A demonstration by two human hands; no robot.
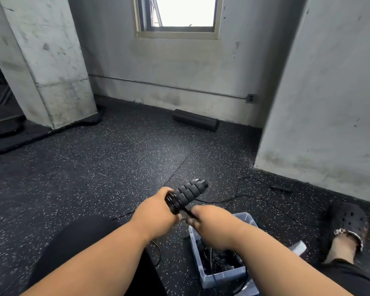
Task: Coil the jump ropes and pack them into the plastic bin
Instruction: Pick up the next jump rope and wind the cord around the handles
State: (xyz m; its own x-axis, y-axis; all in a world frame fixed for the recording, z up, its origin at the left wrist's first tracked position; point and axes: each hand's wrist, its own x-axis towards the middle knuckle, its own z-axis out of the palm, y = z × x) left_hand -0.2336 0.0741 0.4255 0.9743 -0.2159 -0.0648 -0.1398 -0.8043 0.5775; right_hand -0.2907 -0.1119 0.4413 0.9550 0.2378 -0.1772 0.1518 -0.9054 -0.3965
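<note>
Winding a black jump rope point(187, 196) into a tight bundle above the plastic bin point(219, 272), the left hand point(156, 212) grips the coil while the right hand point(203, 216) pinches the cord beside it. Keeping each wrap snug and tensioned should stop it springing loose above the bin.
</note>
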